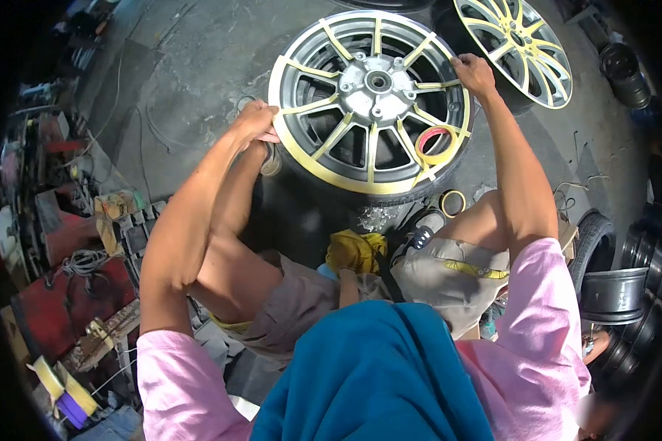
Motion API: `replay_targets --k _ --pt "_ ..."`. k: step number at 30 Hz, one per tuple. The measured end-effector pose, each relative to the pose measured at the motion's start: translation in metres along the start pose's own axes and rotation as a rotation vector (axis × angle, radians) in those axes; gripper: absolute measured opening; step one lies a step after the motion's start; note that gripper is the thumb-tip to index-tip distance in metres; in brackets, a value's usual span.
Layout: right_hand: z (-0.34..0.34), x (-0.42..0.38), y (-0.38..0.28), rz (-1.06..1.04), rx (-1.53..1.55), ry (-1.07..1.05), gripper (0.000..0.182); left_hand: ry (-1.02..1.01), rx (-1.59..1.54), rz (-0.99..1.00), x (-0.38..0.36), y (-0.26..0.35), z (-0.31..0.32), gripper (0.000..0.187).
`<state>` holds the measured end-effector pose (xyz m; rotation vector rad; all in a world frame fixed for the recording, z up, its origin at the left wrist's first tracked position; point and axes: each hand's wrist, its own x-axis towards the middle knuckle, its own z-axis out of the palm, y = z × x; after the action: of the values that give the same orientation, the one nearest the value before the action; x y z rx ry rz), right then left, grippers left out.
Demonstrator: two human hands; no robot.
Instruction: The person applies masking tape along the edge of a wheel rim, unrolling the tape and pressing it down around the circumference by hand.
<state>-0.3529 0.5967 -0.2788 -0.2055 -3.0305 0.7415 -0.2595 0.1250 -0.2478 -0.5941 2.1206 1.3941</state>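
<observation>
A silver multi-spoke wheel rim point(360, 77) lies face up in front of me, with pale yellow masking tape point(301, 163) along its outer lip and on its spokes. My left hand point(257, 122) is closed at the rim's left edge, thumb and fingers pressed together beside the taped lip. At the upper right edge, my right hand point(475, 74) pinches the rim near a spoke's end. A roll of masking tape point(440, 159) rests on the lower right spokes. Whether either hand also grips a strip of tape is too small to tell.
Another taped wheel point(518, 37) leans at the upper right. A second tape roll point(463, 204) and a yellow cloth point(368, 242) are near my legs. Tools and a red box point(66, 298) crowd the left; a tire point(596, 239) and a dark rim point(614, 294) stand right.
</observation>
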Motion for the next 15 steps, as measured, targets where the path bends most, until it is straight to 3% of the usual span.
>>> replay_targets --k 4,5,6,8,12,15 --pt "0.032 0.016 0.018 0.131 0.158 -0.023 0.048 0.043 0.021 -0.019 -0.013 0.018 0.012 0.029" --pt "0.032 0.019 0.023 0.199 0.403 -0.134 0.046 0.042 0.066 -0.023 -0.013 0.019 0.012 0.034" --pt "0.035 0.021 0.031 0.202 0.482 -0.108 0.042 0.049 0.063 -0.01 -0.011 0.019 0.013 0.034" --pt "0.003 -0.003 0.008 0.314 0.537 -0.22 0.034 0.154 0.117 -0.001 0.0 0.016 0.019 0.039" --pt "-0.037 -0.048 0.004 0.31 0.412 -0.29 0.03 0.136 0.118 0.059 0.036 0.025 0.012 0.038" --pt "-0.047 -0.082 0.001 0.394 0.388 -0.306 0.04 0.219 0.227 0.178 0.089 0.031 0.003 0.038"
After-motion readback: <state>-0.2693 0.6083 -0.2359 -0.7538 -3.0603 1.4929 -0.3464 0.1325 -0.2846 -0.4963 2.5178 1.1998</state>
